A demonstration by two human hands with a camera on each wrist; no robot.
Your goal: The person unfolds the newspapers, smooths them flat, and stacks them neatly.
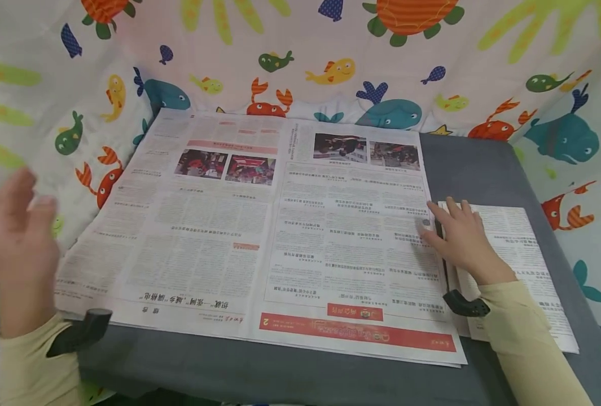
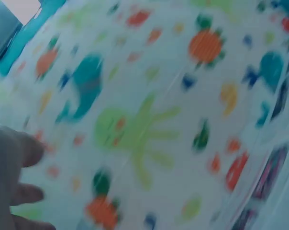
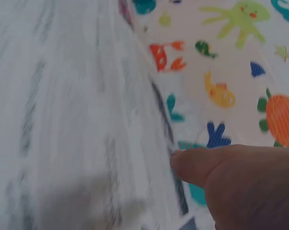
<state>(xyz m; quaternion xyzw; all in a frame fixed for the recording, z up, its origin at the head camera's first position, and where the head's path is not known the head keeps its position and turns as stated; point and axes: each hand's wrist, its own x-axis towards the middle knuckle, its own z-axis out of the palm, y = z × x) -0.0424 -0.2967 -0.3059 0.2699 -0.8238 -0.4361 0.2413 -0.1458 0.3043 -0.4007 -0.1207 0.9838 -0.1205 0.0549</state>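
A large newspaper [image 1: 214, 242] lies spread open on the dark grey table, its print upside down to me. My left hand [image 1: 23, 248] is raised off the table beyond the paper's left edge, fingers straight and holding nothing. In the left wrist view its fingertips [image 2: 27, 194] show against the patterned cloth. My right hand [image 1: 465, 245] is at the spread newspaper's right edge, fingers extended, partly above a smaller folded newspaper stack [image 1: 523, 254]. In the right wrist view a digit [image 3: 197, 165] shows beside the blurred paper; whether it touches the sheet I cannot tell.
The grey table [image 1: 475, 166] shows at the back right and along the front edge. A white cloth [image 1: 310, 93] printed with sea animals hangs behind and at both sides. Black bands [image 1: 82, 332] sit on both wrists over light yellow sleeves.
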